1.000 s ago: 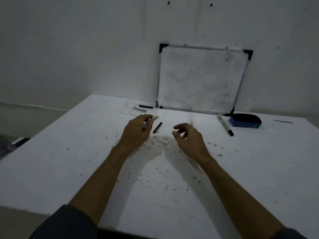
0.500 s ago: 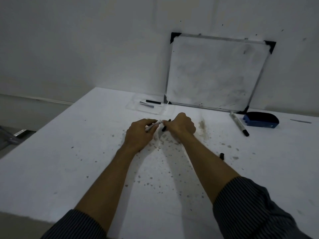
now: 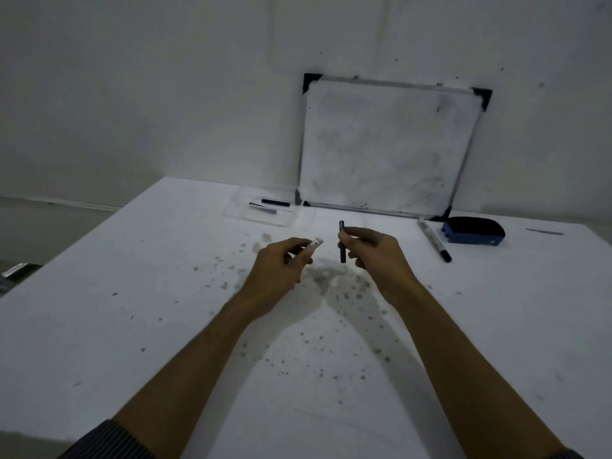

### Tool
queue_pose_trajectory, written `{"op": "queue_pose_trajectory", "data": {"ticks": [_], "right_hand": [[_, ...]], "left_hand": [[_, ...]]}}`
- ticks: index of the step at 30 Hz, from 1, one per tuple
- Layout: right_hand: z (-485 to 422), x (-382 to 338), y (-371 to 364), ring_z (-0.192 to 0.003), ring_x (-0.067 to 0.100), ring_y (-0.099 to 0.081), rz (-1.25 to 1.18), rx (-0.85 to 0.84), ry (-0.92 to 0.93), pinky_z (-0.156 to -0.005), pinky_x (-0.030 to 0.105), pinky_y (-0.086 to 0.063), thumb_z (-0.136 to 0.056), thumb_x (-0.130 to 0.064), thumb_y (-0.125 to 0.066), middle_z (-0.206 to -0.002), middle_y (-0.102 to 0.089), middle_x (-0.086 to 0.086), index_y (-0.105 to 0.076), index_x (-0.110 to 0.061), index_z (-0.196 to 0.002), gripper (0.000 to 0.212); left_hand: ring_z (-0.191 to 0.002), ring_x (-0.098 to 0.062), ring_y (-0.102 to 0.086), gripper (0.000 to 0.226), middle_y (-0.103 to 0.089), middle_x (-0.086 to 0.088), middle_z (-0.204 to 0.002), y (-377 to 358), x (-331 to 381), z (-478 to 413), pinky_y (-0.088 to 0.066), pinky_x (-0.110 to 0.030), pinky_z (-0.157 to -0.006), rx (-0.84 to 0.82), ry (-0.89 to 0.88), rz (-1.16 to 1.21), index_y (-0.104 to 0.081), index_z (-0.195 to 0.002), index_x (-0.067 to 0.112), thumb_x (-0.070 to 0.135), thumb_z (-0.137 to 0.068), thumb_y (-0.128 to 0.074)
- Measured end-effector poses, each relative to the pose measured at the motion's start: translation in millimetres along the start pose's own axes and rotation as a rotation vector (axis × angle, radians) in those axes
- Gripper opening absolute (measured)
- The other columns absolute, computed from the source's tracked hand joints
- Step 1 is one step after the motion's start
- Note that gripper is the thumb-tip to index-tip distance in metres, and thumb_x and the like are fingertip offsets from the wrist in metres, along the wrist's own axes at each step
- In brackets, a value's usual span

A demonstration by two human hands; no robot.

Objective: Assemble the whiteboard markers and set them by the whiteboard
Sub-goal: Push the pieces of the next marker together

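Note:
My left hand (image 3: 281, 263) grips a pale marker barrel (image 3: 314, 244) whose open end points up and to the right. My right hand (image 3: 374, 253) pinches a thin black marker part (image 3: 342, 241) held upright, a short gap from the barrel. Both hands hover above the white table (image 3: 132, 293). A smudged whiteboard (image 3: 384, 147) leans against the wall at the back. One assembled marker (image 3: 433, 238) with a black cap lies just in front of the board's right corner.
A clear shallow tray (image 3: 265, 210) left of the board holds a black piece (image 3: 275, 202) and a thin dark piece (image 3: 263, 208). A blue eraser (image 3: 473, 230) sits right of the lying marker. Dark ink specks dot the table's middle. A thin grey strip (image 3: 544, 231) lies far right.
My right hand picked the black part off the table and lifted it. The two hands met half a second ago and now stand slightly apart, each holding its piece.

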State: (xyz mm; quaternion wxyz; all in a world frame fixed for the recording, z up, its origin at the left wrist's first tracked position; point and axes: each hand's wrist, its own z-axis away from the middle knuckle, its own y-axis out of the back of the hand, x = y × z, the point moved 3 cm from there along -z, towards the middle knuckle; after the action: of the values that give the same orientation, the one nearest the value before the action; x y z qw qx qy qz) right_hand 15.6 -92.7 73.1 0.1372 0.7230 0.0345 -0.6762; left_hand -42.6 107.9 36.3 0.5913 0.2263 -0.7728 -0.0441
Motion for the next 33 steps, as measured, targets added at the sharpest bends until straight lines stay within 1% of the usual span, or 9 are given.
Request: {"op": "queue_pose_trajectory", "data": {"ticks": [2,5,7,10,13,15,21,27,33], "right_hand": [[12,2,21,-0.079,0.008,-0.070,-0.046,0.038,0.067,-0.072,0.025,-0.056,-0.092,-0.036,-0.073,-0.095,-0.080,0.000,-0.065,-0.030,-0.129,0.038],[20,6,46,-0.076,0.005,-0.069,-0.076,0.107,0.149,-0.069,0.024,-0.053,-0.095,-0.036,-0.070,-0.097,-0.080,-0.002,-0.065,-0.035,-0.130,0.035],[20,9,58,-0.072,0.001,-0.068,-0.102,0.184,0.156,-0.070,0.025,-0.051,-0.093,-0.039,-0.071,-0.096,-0.080,-0.004,-0.068,-0.036,-0.126,0.033],[17,20,66,-0.075,0.008,-0.066,-0.239,0.244,0.108,-0.074,0.031,-0.049,-0.088,-0.039,-0.076,-0.096,-0.081,0.002,-0.071,-0.034,-0.121,0.033],[17,33,70,-0.079,0.012,-0.064,-0.333,0.305,0.070,-0.074,0.033,-0.049,-0.084,-0.039,-0.080,-0.097,-0.081,0.003,-0.074,-0.034,-0.117,0.033],[16,39,70,-0.076,0.008,-0.066,-0.340,0.325,0.061,-0.073,0.030,-0.050,-0.083,-0.040,-0.081,-0.096,-0.081,0.001,-0.074,-0.034,-0.116,0.034],[13,44,60,-0.070,-0.001,-0.070,-0.287,0.370,0.072,-0.064,0.014,-0.049,-0.081,-0.050,-0.080,-0.090,-0.081,-0.007,-0.071,-0.037,-0.112,0.035],[10,48,62,-0.065,-0.003,-0.070,-0.291,0.444,0.068,-0.056,0.009,-0.049,-0.084,-0.041,-0.081,-0.082,-0.081,-0.009,-0.069,-0.031,-0.114,0.033],[12,46,60,-0.071,-0.002,-0.072,-0.256,0.448,0.117,-0.059,0.012,-0.053,-0.086,-0.037,-0.081,-0.080,-0.081,-0.009,-0.068,-0.029,-0.117,0.035]], "left_hand": [[-0.058,-0.008,-0.065,0.045,-0.079,0.010,-0.092,-18,8,7,-0.051,-0.024,-0.047,-0.082,0.019,0.100,-0.074,-0.116,0.034,0.068,-0.090,-0.061],[-0.057,-0.011,-0.064,0.045,-0.079,0.008,-0.094,-39,20,4,-0.051,-0.027,-0.044,-0.136,0.017,0.123,-0.075,-0.118,0.030,0.065,-0.093,-0.063],[-0.061,-0.010,-0.068,0.034,-0.079,0.009,-0.091,-50,28,-7,-0.057,-0.027,-0.054,-0.151,-0.057,0.008,-0.076,-0.118,0.028,0.054,-0.099,-0.065],[-0.071,-0.007,-0.070,0.026,-0.077,0.016,-0.095,-65,35,-18,-0.061,-0.026,-0.069,-0.160,-0.119,-0.084,-0.075,-0.123,0.026,0.039,-0.101,-0.067],[-0.065,-0.002,-0.064,0.027,-0.073,0.028,-0.083,-73,26,-13,-0.054,-0.017,-0.061,-0.132,-0.125,-0.035,-0.076,-0.124,0.029,0.039,-0.099,-0.070],[-0.062,-0.002,-0.061,0.026,-0.073,0.029,-0.085,-76,19,-10,-0.051,-0.016,-0.060,-0.141,-0.171,-0.067,-0.077,-0.123,0.031,0.040,-0.099,-0.071],[-0.052,-0.004,-0.059,0.028,-0.079,0.013,-0.089,-75,14,-9,-0.055,-0.023,-0.052,-0.139,-0.115,0.004,-0.076,-0.123,0.034,0.044,-0.098,-0.069],[-0.050,-0.008,-0.062,0.025,-0.080,0.010,-0.089,-74,12,-10,-0.056,-0.023,-0.050,-0.151,-0.095,0.049,-0.074,-0.122,0.042,0.048,-0.099,-0.068],[-0.048,-0.006,-0.061,0.025,-0.080,0.011,-0.085,-73,10,-10,-0.054,-0.022,-0.049,-0.133,-0.118,0.016,-0.073,-0.120,0.047,0.054,-0.096,-0.068]]}}
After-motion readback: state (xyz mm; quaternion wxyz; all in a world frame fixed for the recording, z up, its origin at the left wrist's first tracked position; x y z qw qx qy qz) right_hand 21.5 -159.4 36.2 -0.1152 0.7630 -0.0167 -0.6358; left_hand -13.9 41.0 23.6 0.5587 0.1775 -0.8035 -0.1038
